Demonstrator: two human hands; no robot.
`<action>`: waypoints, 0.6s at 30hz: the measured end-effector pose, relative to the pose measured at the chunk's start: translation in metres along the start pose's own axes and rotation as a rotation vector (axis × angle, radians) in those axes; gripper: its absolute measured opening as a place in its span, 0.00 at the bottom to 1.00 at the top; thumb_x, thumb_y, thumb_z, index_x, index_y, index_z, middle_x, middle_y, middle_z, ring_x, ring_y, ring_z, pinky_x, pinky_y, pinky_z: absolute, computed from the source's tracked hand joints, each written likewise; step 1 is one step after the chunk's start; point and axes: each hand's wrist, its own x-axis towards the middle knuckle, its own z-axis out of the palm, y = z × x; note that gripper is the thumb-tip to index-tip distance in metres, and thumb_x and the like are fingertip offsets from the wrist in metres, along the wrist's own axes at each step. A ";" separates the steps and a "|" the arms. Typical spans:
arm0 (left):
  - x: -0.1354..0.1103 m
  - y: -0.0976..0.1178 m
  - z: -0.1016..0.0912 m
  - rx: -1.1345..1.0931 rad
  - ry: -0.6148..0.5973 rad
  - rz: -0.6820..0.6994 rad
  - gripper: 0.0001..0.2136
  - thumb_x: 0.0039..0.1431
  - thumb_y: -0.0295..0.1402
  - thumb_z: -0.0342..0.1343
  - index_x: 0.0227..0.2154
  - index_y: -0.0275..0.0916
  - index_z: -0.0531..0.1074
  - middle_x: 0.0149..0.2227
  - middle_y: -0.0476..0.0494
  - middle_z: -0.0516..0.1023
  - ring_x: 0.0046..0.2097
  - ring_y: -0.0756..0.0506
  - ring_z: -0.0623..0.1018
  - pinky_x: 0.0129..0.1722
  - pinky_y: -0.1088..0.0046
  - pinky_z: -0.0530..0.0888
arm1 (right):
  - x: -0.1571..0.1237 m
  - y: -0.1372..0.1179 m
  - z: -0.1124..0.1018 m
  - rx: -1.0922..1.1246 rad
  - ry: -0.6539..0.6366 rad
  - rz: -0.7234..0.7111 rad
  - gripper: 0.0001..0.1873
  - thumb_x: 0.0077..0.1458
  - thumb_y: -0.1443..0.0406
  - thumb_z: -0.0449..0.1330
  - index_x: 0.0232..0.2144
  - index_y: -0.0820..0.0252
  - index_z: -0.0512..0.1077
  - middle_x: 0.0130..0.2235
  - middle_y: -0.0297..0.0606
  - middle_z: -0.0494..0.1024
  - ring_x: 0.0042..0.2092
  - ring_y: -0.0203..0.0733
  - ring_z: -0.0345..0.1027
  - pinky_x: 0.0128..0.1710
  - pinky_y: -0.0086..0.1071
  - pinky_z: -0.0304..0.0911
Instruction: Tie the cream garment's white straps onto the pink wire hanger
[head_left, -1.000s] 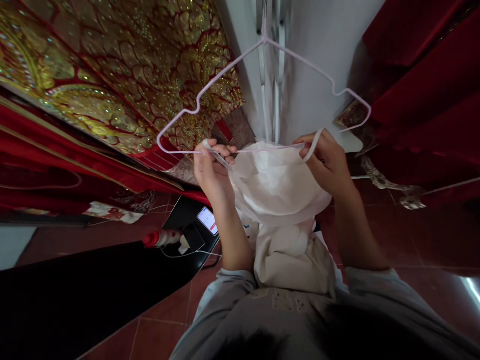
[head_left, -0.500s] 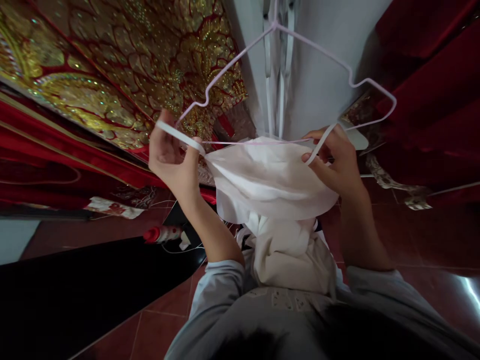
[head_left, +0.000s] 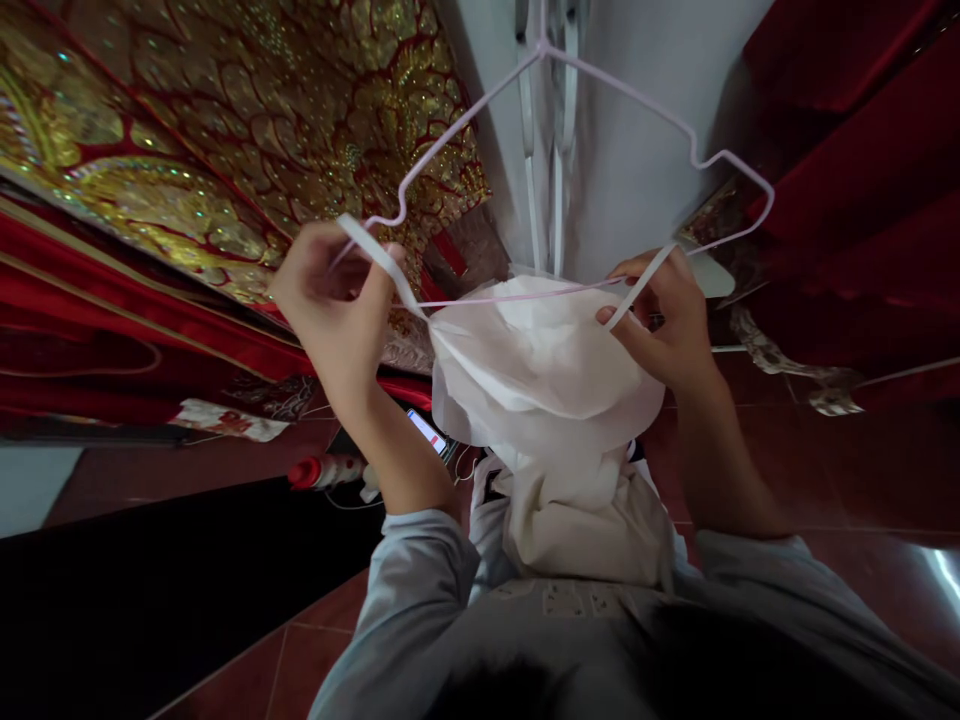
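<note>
L hand (head_left: 337, 300) fingers pinch one white strap (head_left: 381, 263); R hand (head_left: 669, 318) fingers hold 2nd strap (head_left: 637, 290). White garment (head_left: 555, 360) hangs betw. hands, btm bar of lilac wire hanger (head_left: 472, 112) across its top. Further out: gold-sequinned cloth (head_left: 345, 110) upper L, phone (head_left: 427, 431) lower down.

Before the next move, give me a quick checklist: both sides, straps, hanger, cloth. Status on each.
1. Left grip on left strap: ok, strap stretched straight across it.
2. Right grip on right strap: ok, stretched likewise.
3. Straps looped round hanger: cannot tell, the crossings are partly hidden.
4. Hanger secured at top: cannot tell, its upper end is out of view.
5. White cloth smooth: not ok, folds run across it.
</note>
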 end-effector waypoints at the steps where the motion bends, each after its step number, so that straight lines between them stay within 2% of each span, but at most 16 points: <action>1: 0.009 0.008 0.004 0.067 -0.082 -0.018 0.08 0.62 0.38 0.71 0.37 0.42 0.79 0.35 0.48 0.80 0.41 0.42 0.76 0.51 0.57 0.75 | -0.001 -0.001 0.001 0.000 0.013 -0.013 0.22 0.59 0.44 0.65 0.46 0.50 0.76 0.42 0.38 0.74 0.32 0.38 0.63 0.28 0.36 0.64; 3: 0.024 0.020 0.010 0.202 -0.225 -0.067 0.09 0.58 0.38 0.73 0.32 0.43 0.79 0.32 0.46 0.79 0.39 0.38 0.76 0.51 0.52 0.74 | -0.001 -0.003 0.004 0.005 0.026 -0.027 0.22 0.59 0.44 0.65 0.46 0.51 0.75 0.42 0.38 0.74 0.33 0.38 0.66 0.27 0.35 0.64; 4: 0.030 0.024 0.013 0.255 -0.258 -0.096 0.10 0.55 0.36 0.75 0.28 0.44 0.78 0.31 0.44 0.78 0.40 0.35 0.76 0.52 0.49 0.73 | -0.002 -0.004 0.005 0.012 0.029 -0.028 0.22 0.58 0.44 0.66 0.45 0.51 0.76 0.42 0.38 0.74 0.34 0.39 0.66 0.26 0.35 0.63; 6: 0.038 0.027 0.016 0.302 -0.241 -0.155 0.12 0.54 0.31 0.74 0.24 0.46 0.75 0.29 0.43 0.76 0.46 0.31 0.78 0.54 0.48 0.70 | -0.002 -0.007 0.007 0.022 0.031 -0.024 0.24 0.57 0.44 0.67 0.45 0.52 0.76 0.41 0.39 0.73 0.35 0.39 0.67 0.25 0.33 0.62; 9: 0.037 0.021 0.013 0.261 -0.138 -0.197 0.11 0.63 0.28 0.66 0.26 0.45 0.75 0.29 0.43 0.76 0.51 0.32 0.79 0.50 0.52 0.68 | 0.000 -0.010 0.004 0.012 0.006 -0.028 0.25 0.57 0.43 0.67 0.46 0.52 0.76 0.40 0.39 0.73 0.35 0.39 0.66 0.25 0.33 0.60; 12: 0.024 0.006 0.009 0.145 0.031 -0.156 0.06 0.70 0.30 0.61 0.34 0.44 0.75 0.30 0.48 0.75 0.41 0.40 0.80 0.42 0.59 0.68 | 0.004 -0.012 -0.006 -0.042 -0.029 -0.049 0.23 0.58 0.43 0.66 0.46 0.51 0.77 0.39 0.37 0.73 0.32 0.37 0.61 0.26 0.33 0.59; 14: 0.008 -0.004 0.010 -0.051 0.181 -0.183 0.04 0.70 0.30 0.62 0.40 0.46 0.73 0.32 0.51 0.76 0.35 0.45 0.79 0.40 0.61 0.71 | 0.007 -0.012 -0.013 -0.064 -0.017 -0.080 0.21 0.60 0.44 0.65 0.45 0.51 0.78 0.37 0.37 0.73 0.30 0.36 0.58 0.26 0.34 0.58; 16: -0.011 -0.010 0.017 -0.328 0.285 -0.304 0.06 0.71 0.32 0.61 0.45 0.48 0.71 0.38 0.53 0.80 0.37 0.46 0.80 0.46 0.60 0.75 | 0.008 -0.015 -0.017 -0.062 0.030 -0.104 0.19 0.61 0.45 0.65 0.44 0.50 0.78 0.36 0.38 0.74 0.31 0.38 0.59 0.27 0.35 0.59; 17: -0.021 -0.012 0.022 -0.440 0.306 -0.360 0.05 0.72 0.37 0.58 0.47 0.47 0.71 0.45 0.51 0.83 0.42 0.45 0.82 0.50 0.58 0.76 | 0.008 -0.016 -0.017 -0.060 0.049 -0.109 0.19 0.61 0.45 0.65 0.44 0.50 0.78 0.37 0.39 0.74 0.33 0.40 0.61 0.27 0.35 0.59; 18: -0.031 -0.012 0.029 -0.497 0.294 -0.386 0.09 0.72 0.43 0.57 0.50 0.47 0.71 0.49 0.49 0.83 0.47 0.44 0.83 0.54 0.59 0.76 | 0.007 -0.018 -0.016 -0.060 0.056 -0.110 0.19 0.61 0.46 0.64 0.44 0.50 0.78 0.37 0.39 0.75 0.34 0.41 0.63 0.28 0.35 0.59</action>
